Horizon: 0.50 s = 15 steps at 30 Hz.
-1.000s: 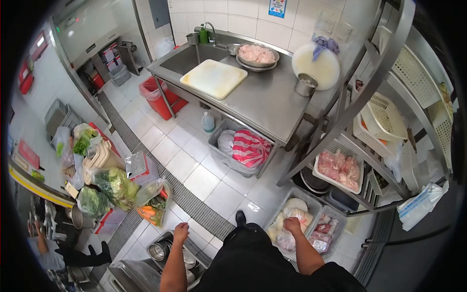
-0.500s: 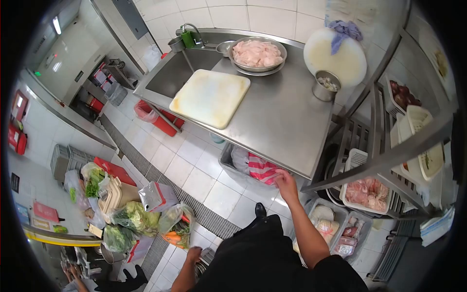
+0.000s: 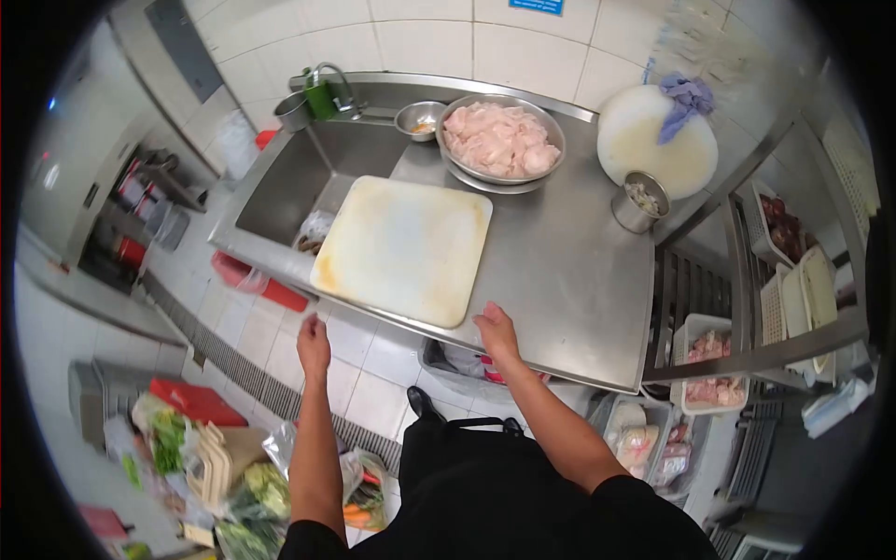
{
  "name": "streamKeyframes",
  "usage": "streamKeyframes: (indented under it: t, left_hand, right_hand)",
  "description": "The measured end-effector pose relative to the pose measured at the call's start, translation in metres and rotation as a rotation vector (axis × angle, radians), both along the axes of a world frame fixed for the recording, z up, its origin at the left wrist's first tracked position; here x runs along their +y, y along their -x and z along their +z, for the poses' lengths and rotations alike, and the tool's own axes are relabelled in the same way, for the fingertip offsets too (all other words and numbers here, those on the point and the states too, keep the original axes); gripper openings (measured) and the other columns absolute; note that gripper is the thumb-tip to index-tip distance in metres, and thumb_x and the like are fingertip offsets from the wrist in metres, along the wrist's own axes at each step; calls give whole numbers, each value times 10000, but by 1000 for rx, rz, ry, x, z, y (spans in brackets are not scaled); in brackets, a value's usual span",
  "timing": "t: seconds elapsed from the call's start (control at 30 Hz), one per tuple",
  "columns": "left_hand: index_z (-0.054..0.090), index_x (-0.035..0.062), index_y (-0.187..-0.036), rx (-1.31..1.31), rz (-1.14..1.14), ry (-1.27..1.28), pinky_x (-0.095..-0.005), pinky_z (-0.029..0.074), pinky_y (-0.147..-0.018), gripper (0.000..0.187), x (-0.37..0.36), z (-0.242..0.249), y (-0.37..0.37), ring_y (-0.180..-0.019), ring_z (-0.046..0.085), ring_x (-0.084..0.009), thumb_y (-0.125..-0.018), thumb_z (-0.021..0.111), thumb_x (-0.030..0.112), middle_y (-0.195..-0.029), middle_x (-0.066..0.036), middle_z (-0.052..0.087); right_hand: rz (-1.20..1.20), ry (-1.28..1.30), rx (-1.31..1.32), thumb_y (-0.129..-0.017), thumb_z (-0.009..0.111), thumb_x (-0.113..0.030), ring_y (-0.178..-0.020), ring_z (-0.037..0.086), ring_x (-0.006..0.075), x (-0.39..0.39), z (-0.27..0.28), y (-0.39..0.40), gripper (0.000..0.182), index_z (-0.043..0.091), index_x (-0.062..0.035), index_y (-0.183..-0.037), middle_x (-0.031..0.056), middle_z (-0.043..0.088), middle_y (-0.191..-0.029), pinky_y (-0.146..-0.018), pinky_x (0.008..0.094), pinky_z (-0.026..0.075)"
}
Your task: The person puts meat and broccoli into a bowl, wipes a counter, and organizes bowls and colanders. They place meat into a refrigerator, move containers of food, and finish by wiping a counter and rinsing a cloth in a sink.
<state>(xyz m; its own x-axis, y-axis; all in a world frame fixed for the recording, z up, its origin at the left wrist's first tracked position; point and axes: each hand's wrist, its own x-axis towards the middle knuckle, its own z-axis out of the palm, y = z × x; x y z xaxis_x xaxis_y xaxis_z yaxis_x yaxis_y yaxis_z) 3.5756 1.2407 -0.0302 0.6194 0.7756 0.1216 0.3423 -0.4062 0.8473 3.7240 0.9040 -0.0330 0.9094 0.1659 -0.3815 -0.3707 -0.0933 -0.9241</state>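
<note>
**Q:** where are your hands at rn?

**Me:** Right hand (image 3: 497, 331) sits on the steel counter (image 3: 569, 280) edge, just beside the cutting board (image 3: 403, 248) in mid-frame, fingers loosely curled, holding nothing. Left hand (image 3: 314, 342) hangs below the board's lower left corner, not touching, empty too.

**Q:** what else is up there?

**Me:** Bowl of raw chicken (image 3: 500, 140) behind the board, sink (image 3: 297, 177) at upper left.

No text, label, brand or number can be read anywhere. A blue sign (image 3: 536, 6) is fixed to the white wall tiles at the top edge, but it is cut off and its printing is too small to be made out. Nothing legible is carried by the green bottle (image 3: 320, 98) beside the tap.
</note>
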Motion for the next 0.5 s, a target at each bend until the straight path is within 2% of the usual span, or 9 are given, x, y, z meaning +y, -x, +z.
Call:
streamKeyframes:
  t: [0.07,0.13,0.2,0.23,0.27,0.33,0.4,0.47,0.5]
  left_hand:
    - [513,-21,-1234,67,-75,-247,-371,415,-940,427,52,0,-55,-1071,556,-355,-874,524,208,-1163,-248,573]
    - [507,-17,-1244,243,-89,-314,-392,409,-945,442,70,20,-106,-1109,534,-371,-864,528,208,-1229,-255,534]
    - [500,-17,-1246,326,-265,-205,-399,412,-941,476,120,-22,-154,-1100,546,-366,-843,552,231,-1197,-243,562]
    - [521,-21,-1219,434,-359,-193,-401,423,-918,470,130,-24,-173,-1065,567,-361,-832,562,243,-1149,-232,591]
    - [542,-25,-1192,544,-443,-191,-403,434,-895,465,138,-19,-187,-1030,588,-356,-822,572,254,-1101,-222,619]
    - [598,-16,-1113,425,-549,-13,-402,450,-833,424,149,-18,-206,-926,622,-336,-803,590,273,-1000,-198,658]
    - [628,-49,-1030,552,-523,-36,-379,459,-775,379,158,-22,-216,-844,627,-301,-802,593,251,-963,-181,665]
    - [628,-77,-1009,499,-519,161,-355,468,-754,382,164,-19,-216,-803,628,-269,-811,601,249,-927,-162,668]
    - [609,-74,-1051,535,-480,366,-342,488,-744,383,149,16,-207,-802,635,-252,-823,599,233,-938,-144,663]
  right_hand:
    - [-30,146,-110,-802,613,-265,-1041,580,284,19,-40,-8,625,419,34,-1315,227,562,-1203,-860,345,465]
    - [-18,282,-95,-783,601,-278,-988,592,318,33,-33,-12,548,484,11,-1234,209,606,-1089,-849,390,462]
    - [-74,169,-187,-763,597,-272,-951,593,360,51,-82,-17,496,516,-16,-1180,195,623,-1025,-841,429,456]
    - [-87,322,-124,-755,594,-268,-946,594,365,55,-27,-10,467,528,-39,-1157,200,624,-1015,-841,425,457]
    - [-116,388,-100,-751,587,-261,-961,593,362,60,-15,-8,454,531,-44,-1146,199,621,-1033,-846,425,457]
    - [-149,404,-47,-751,587,-265,-968,592,357,63,-4,-9,471,526,-40,-1160,198,621,-1041,-847,426,457]
    - [-200,391,-7,-752,592,-273,-971,593,353,66,6,-5,475,530,-38,-1161,196,622,-1041,-849,423,457]
    - [-236,364,14,-754,597,-281,-973,595,349,62,3,-10,479,534,-37,-1162,193,624,-1042,-851,421,458]
    - [-292,393,-51,-752,610,-295,-969,603,332,57,-13,-12,492,541,-35,-1163,185,632,-1037,-844,408,462]
